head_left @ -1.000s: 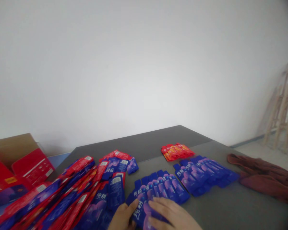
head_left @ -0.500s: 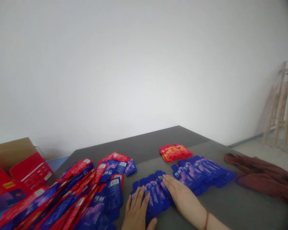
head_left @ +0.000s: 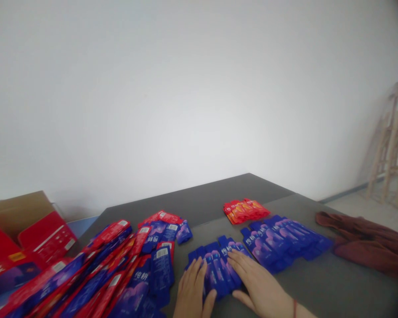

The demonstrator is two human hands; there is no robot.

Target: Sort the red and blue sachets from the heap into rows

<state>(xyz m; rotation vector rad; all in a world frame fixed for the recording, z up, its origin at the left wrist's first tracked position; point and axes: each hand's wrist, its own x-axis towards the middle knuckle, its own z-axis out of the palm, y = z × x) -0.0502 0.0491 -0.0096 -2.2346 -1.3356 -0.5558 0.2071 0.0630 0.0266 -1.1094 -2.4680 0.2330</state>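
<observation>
Several blue-purple flattened packets [head_left: 219, 269] lie overlapped in a fanned row on the dark table. My left hand [head_left: 193, 289] rests with fingers extended on the left end of that row. On its right side, my right hand [head_left: 255, 280] lies flat with spread fingers, touching the upper packets. Just beyond the right hand is another fanned row of blue packets [head_left: 281, 240]. Farther back sits a small overlapped group of red-orange packets [head_left: 246, 210]. Both hands partly cover the packets under them.
At left a large heap of mixed red and blue packets [head_left: 102, 274] spreads over the table [head_left: 199, 207]. Beside it stands an open red box [head_left: 46, 234]. A brown cloth [head_left: 361, 238] lies at the right edge. Wooden racks [head_left: 393, 145] lean near the white wall.
My right hand has shifted down and slightly right on the near row, its thumb now visible. The near packets sit closer together, and the whole view has moved slightly.
</observation>
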